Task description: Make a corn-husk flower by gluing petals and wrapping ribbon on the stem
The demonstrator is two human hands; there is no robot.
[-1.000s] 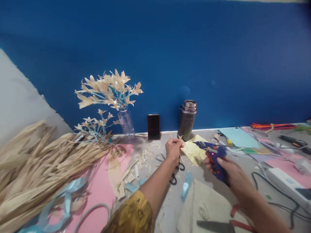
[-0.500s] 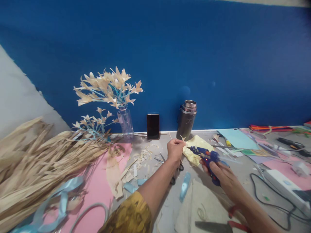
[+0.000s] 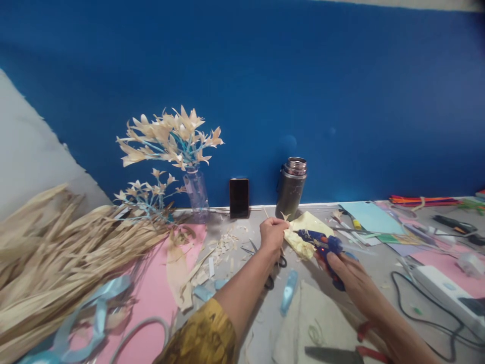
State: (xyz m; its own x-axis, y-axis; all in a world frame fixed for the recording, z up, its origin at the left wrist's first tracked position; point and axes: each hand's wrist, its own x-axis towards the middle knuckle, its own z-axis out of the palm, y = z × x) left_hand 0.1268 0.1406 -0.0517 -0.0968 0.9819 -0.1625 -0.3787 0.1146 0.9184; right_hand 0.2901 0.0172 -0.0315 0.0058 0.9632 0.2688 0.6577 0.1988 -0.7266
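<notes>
My left hand point(image 3: 273, 235) pinches a small pale husk flower point(image 3: 285, 217) by its lower end, its pointed petals sticking up past the fingertips. Around the handle of a blue hot glue gun point(image 3: 320, 241) my right hand point(image 3: 343, 268) is closed, and a small red light glows on the gun's body. The nozzle points left toward the flower, a short distance from my left fingers. Beneath the gun lies a crumpled yellow sheet point(image 3: 308, 225). Partly hidden under my left wrist is a pair of dark-handled scissors point(image 3: 282, 262).
Husk flowers point(image 3: 172, 134) stand in a clear bottle point(image 3: 196, 194), left of a phone point(image 3: 239, 198). Behind my hands is a steel flask point(image 3: 291, 187). Dried husks point(image 3: 56, 253) fill the left side. A power strip point(image 3: 447, 293) with black cable and red-handled scissors point(image 3: 341, 355) lie at right.
The glue gun's nozzle has drawn back slightly to the right, away from the flower. My left hand stays almost in place, still pinching the flower.
</notes>
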